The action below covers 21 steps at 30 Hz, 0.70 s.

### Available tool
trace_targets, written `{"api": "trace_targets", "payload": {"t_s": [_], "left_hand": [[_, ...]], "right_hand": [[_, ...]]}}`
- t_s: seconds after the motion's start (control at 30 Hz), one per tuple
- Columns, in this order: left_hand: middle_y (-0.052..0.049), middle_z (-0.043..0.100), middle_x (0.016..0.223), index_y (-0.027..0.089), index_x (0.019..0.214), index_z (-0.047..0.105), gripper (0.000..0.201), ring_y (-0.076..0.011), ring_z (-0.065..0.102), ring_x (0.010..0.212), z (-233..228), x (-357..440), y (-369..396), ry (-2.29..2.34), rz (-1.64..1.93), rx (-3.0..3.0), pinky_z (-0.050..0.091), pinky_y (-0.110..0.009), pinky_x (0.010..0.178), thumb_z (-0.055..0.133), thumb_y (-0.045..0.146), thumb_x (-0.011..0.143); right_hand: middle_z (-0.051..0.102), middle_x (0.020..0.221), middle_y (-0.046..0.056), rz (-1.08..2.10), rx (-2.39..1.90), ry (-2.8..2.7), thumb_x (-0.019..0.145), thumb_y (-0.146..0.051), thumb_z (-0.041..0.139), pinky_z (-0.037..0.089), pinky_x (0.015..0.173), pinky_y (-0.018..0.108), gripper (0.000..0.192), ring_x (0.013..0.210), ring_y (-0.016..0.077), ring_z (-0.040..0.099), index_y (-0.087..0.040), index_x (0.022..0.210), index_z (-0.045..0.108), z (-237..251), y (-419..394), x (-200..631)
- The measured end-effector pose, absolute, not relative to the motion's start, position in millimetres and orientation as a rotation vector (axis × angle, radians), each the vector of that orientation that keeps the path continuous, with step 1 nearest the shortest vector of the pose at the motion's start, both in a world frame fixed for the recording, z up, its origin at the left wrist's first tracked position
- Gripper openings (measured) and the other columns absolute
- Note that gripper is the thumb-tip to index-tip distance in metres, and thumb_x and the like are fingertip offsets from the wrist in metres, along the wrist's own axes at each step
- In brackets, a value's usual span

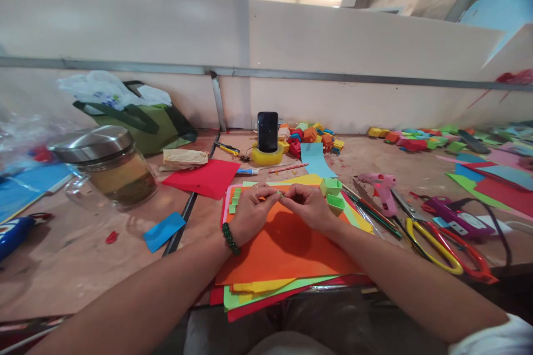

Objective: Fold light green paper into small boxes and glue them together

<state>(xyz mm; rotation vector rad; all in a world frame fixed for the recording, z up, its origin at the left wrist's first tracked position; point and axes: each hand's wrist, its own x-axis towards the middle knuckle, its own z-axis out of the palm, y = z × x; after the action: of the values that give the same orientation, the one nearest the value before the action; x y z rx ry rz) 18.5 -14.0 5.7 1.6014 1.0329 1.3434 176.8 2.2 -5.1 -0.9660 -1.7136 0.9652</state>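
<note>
My left hand [252, 208], with a dark green bead bracelet [230, 238] at its wrist, meets my right hand [307, 206] above a stack of coloured paper. Both hands pinch a tiny piece of green paper [280, 194] between thumbs and forefingers; most of it is hidden. Orange paper [287, 249] tops the stack under them. Small folded green paper pieces [234, 199] lie beside my left hand. To the right of my right hand stand two green paper boxes, one [331, 186] behind the other [335, 204].
A phone [267, 132] stands in a yellow tape roll [267, 156], near a heap of folded paper pieces [310, 136]. At right lie a pink glue gun [383, 188], yellow-handled scissors [433, 247] and red-handled scissors [468, 252]. A glass jar [120, 177] and green bag [156, 127] stand left.
</note>
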Motion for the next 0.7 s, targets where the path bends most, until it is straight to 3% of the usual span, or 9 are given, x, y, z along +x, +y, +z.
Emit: {"api": "trace_targets", "payload": {"t_s": [0.3,0.47,0.7], "left_hand": [[-0.001,0.062,0.066,0.015,0.067,0.072,0.038,-0.0096,0.05,0.062,4.0,23.1,-14.5,0.891,1.171,1.133,0.042,-0.021,0.057,0.08,0.05,0.056],[-0.001,0.063,0.065,0.015,0.067,0.067,0.037,-0.0124,0.058,0.064,4.0,21.0,-13.3,0.996,1.182,1.368,0.045,-0.022,0.059,0.07,0.051,0.07],[-0.003,0.068,0.07,0.015,0.074,0.067,0.025,-0.0151,0.066,0.067,-0.5,24.1,-14.2,0.942,1.169,1.479,0.052,-0.025,0.064,0.066,0.04,0.073]], "right_hand": [[0.045,0.049,-0.005,1.048,-0.884,-1.65,0.073,-0.06,0.065,0.03,0.043,0.022,0.045,0.044,0.0072,0.038,-0.018,0.063,0.054,-4.2,-0.4,176.7],[0.049,0.053,-0.003,0.834,-0.895,-1.793,0.079,-0.05,0.063,0.031,0.045,0.022,0.04,0.049,0.0077,0.039,-0.016,0.06,0.056,-8.0,1.5,178.8],[0.064,0.074,0.002,0.485,-0.787,-1.822,0.085,-0.033,0.063,0.049,0.056,0.023,0.014,0.066,0.0128,0.06,-0.021,0.089,0.069,-12.0,6.9,185.1]]}}
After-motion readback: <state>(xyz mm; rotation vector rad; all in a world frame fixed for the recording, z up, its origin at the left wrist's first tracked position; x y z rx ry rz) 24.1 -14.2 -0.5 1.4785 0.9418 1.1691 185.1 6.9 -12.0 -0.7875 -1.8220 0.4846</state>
